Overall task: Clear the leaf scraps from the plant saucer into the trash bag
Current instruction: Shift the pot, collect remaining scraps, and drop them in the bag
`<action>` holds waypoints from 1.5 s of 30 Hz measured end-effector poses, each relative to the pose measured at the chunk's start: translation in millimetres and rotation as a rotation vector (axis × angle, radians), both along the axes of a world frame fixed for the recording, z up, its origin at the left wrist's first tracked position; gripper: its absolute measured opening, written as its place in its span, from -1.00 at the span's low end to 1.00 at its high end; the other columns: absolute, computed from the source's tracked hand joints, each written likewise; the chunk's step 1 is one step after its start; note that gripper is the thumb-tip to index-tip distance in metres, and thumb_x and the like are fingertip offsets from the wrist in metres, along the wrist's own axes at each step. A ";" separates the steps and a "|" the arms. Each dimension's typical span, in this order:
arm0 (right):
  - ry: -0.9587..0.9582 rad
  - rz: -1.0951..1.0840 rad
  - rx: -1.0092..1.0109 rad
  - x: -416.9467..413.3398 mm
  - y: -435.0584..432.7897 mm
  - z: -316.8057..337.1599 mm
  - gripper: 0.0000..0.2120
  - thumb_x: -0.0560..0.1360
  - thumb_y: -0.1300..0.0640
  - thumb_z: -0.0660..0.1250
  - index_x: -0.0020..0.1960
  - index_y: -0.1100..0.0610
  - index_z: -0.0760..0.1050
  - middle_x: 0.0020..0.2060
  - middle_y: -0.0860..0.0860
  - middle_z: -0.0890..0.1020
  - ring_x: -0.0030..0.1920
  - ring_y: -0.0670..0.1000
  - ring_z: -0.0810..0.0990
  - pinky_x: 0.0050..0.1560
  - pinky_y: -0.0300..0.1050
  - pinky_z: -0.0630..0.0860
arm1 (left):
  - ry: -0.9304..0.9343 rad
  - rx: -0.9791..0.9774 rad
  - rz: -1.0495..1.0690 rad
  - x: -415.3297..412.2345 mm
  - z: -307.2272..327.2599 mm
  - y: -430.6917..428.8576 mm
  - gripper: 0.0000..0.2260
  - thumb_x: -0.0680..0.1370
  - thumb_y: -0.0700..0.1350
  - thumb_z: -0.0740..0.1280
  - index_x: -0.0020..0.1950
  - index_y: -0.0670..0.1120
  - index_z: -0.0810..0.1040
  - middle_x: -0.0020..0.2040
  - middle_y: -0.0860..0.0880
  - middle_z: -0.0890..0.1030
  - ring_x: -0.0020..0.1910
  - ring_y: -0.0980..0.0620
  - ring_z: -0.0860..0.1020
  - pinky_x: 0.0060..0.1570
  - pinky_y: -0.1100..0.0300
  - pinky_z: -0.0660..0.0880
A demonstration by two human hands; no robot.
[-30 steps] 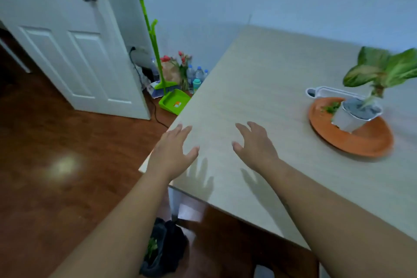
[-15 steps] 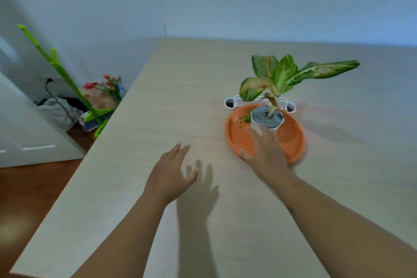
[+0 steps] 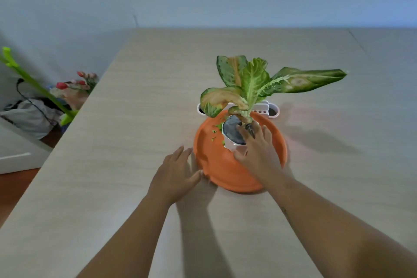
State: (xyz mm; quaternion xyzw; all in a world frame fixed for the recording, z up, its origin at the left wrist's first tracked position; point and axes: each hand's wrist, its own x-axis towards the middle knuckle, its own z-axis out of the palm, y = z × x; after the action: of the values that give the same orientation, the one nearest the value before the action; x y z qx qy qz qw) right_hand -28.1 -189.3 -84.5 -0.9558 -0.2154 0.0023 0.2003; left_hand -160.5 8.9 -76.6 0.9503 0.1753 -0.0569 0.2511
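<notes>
An orange plant saucer (image 3: 216,171) lies on the beige table. A white pot (image 3: 232,143) with a leafy green plant (image 3: 250,83) stands in it. Small green leaf scraps (image 3: 214,132) lie on the saucer's far left side. My right hand (image 3: 257,153) reaches over the saucer, its fingers spread over the pot's near right side and rim. My left hand (image 3: 177,174) hovers with fingers apart at the saucer's left edge, thumb close to the rim. The trash bag is out of view.
A white holder (image 3: 270,109) with round openings sits just behind the saucer. Left of the table (image 3: 112,142), on the floor, stand a green dustpan handle (image 3: 33,84), flowers (image 3: 74,84) and a white bag (image 3: 24,117). A wall runs behind the table.
The view turned from the table corner and floor to the plant, then closer. My right hand went from the saucer's near rim onto the pot. My left hand moved up to the saucer's left edge.
</notes>
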 end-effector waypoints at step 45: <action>0.126 -0.177 0.143 0.3 -53.8 12.3 -0.39 0.37 -0.13 0.41 0.39 -0.12 0.38 0.32 -0.08 0.37 0.16 0.08 0.35 0.09 -0.13 0.35 | -0.081 -0.666 0.827 37.8 -27.1 -55.2 -0.83 0.56 -0.09 0.31 -0.06 -0.21 0.51 -0.15 -0.21 0.65 -0.40 -0.11 0.65 -0.36 0.11 0.62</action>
State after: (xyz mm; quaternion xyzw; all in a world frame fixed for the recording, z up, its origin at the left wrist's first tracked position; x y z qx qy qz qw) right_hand -27.8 -243.1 -72.2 -0.9522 -0.1168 0.0291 0.2806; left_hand -122.7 -46.3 -103.7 0.6722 0.4979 0.0311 0.5471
